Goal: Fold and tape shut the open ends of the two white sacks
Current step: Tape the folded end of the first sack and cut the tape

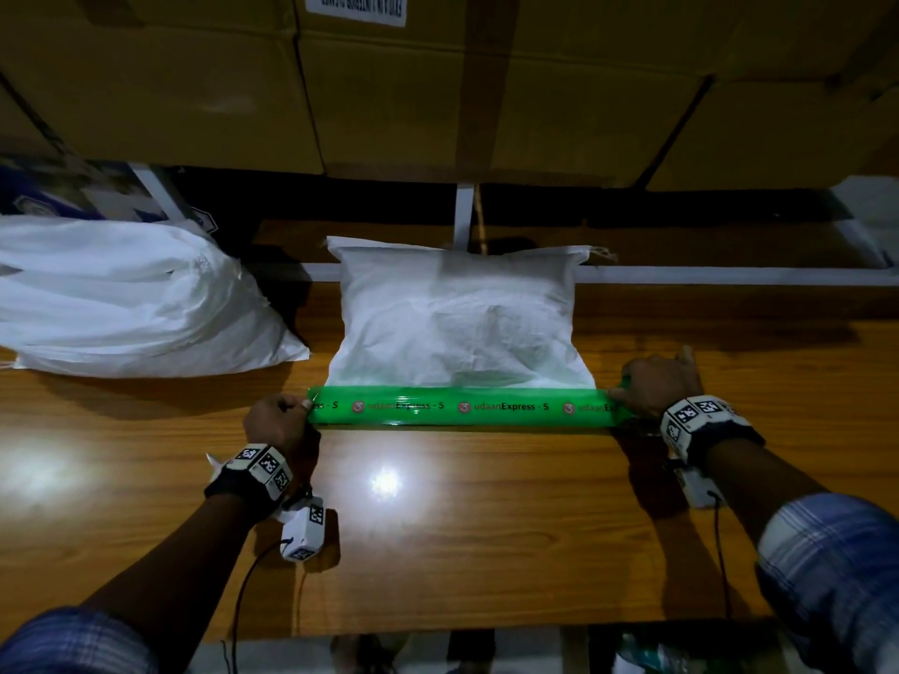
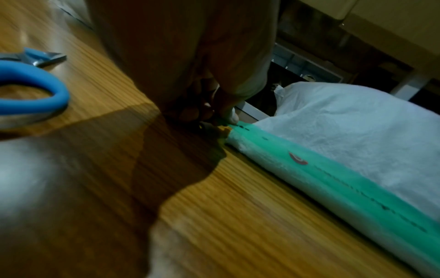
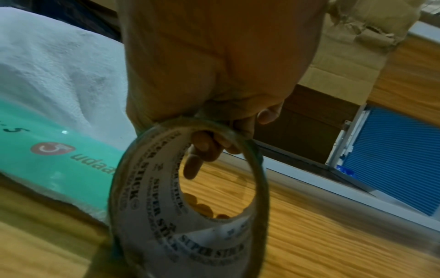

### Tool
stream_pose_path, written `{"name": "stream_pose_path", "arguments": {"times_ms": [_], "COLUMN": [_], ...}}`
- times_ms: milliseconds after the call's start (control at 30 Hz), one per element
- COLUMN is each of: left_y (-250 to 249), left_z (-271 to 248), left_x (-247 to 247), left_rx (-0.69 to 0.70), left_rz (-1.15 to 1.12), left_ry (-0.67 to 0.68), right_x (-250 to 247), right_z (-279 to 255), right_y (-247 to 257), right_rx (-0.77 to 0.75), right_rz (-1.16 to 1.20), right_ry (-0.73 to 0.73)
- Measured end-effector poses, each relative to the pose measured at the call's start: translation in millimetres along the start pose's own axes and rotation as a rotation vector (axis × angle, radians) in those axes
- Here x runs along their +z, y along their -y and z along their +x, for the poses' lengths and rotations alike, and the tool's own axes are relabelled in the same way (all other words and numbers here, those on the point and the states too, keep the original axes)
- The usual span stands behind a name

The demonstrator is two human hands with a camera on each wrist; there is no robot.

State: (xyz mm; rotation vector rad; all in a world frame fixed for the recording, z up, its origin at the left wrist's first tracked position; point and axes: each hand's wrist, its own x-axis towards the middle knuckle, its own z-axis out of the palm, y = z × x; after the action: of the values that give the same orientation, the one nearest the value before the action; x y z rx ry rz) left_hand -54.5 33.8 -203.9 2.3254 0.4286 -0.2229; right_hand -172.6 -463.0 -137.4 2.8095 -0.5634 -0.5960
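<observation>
A filled white sack [image 1: 457,318] lies in the middle of the wooden table [image 1: 462,518], its near end folded. A strip of green printed tape [image 1: 462,407] runs along that fold from side to side. My left hand [image 1: 279,420] pinches the tape's left end [image 2: 234,125] at the sack's corner. My right hand [image 1: 656,381] grips the tape roll [image 3: 190,197] at the strip's right end, fingers curled through its core. A second white sack [image 1: 131,299] lies at the left, its open end hidden from view.
Blue-handled scissors [image 2: 31,90] lie on the table left of my left hand. Cardboard boxes [image 1: 438,80] are stacked behind the table above a white metal frame [image 1: 681,274]. The table's near edge [image 1: 438,629] runs below my forearms.
</observation>
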Motion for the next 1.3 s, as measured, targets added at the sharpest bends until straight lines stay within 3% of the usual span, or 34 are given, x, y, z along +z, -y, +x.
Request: {"name": "stream_pose_path", "arguments": {"times_ms": [233, 400, 633, 700, 800, 900, 1033, 1100, 1200, 1300], "left_y": [-10, -1, 5, 6, -4, -20, -22, -20, -18, -15], "left_z": [-8, -7, -14, -15, -32, -64, -91, -95, -89, -78], "left_x": [6, 6, -1, -6, 0, 28, 61, 69, 71, 71], "left_rx": [0.098, 0.26, 0.401, 0.526, 0.805, 0.996, 0.877, 0.805, 0.797, 0.802], "left_rz": [-0.019, -0.001, 0.012, 0.076, 0.193, 0.451, 0.668, 0.68, 0.7, 0.705], "left_ry": [-0.085, -0.095, -0.182, -0.185, -0.012, 0.17, 0.266, 0.267, 0.278, 0.308], "right_x": [4, 0, 0, -2, -7, -18, -8, 0, 9, 23], "right_z": [8, 5, -4, -8, -13, -27, -75, -90, -94, -87], "right_y": [11, 13, 20, 22, 25, 47, 155, 210, 253, 255], "right_rx": [0.006, 0.013, 0.028, 0.028, 0.041, -0.082, -0.432, -0.499, -0.457, -0.441], "right_rz": [-0.004, 0.025, -0.024, -0.023, -0.013, 0.154, 0.411, 0.558, 0.586, 0.474], "right_ry": [0.041, 0.048, -0.059, -0.079, -0.196, -0.48, -0.618, -0.48, -0.147, -0.086]}}
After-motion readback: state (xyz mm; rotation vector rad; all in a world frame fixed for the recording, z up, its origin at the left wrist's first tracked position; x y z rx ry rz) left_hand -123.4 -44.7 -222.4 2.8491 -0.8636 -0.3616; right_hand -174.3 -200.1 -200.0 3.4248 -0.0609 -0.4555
